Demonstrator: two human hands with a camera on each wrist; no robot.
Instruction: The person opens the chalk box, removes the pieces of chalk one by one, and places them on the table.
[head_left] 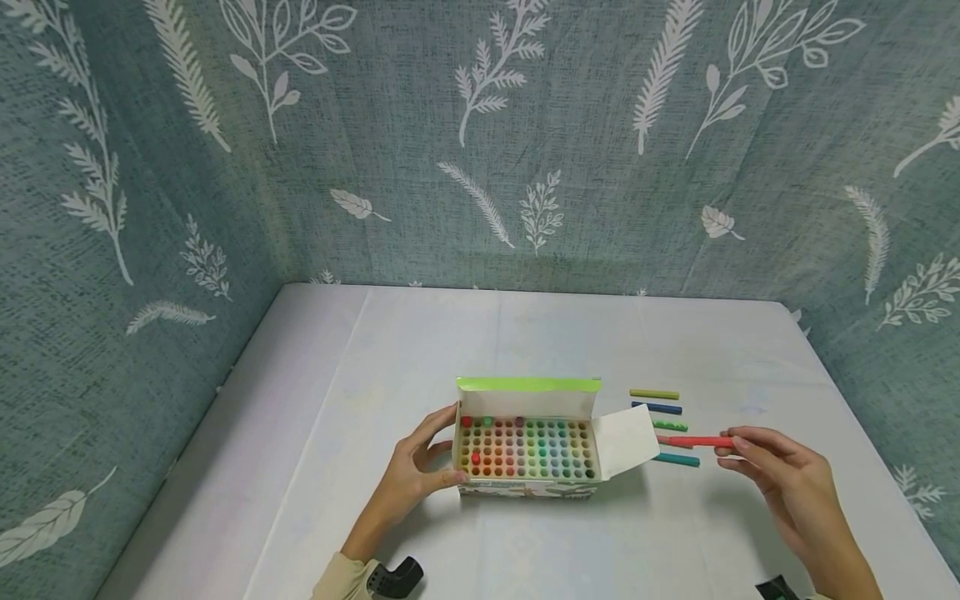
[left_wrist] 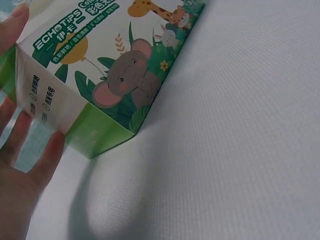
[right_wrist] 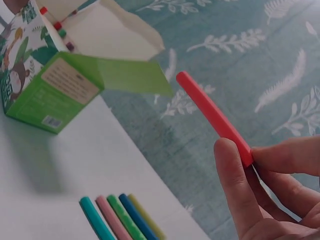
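Note:
My right hand (head_left: 787, 479) pinches a slender red chalk stick (right_wrist: 212, 115) near one end, between thumb and fingertips. The stick points left, over the row on the table. Around the left end of an open cardboard box (left_wrist: 75, 110), my left hand (head_left: 416, 462) grips with the thumb at the front corner and fingers spread along the side. Inside the box is a grid of round holes (head_left: 543, 450), a few filled with red (head_left: 476, 458), green (head_left: 487, 422) and purple (head_left: 520, 422) sticks. Animal pictures cover its front.
Right of the box lie several sticks side by side: teal (right_wrist: 95, 217), pink (right_wrist: 111, 215), speckled green (right_wrist: 125, 215), blue (right_wrist: 137, 215) and yellow-green (head_left: 654, 394). The box's white side flap (head_left: 625, 439) sticks out toward them. Patterned cloth (head_left: 420, 125) hangs around the white table (head_left: 360, 350).

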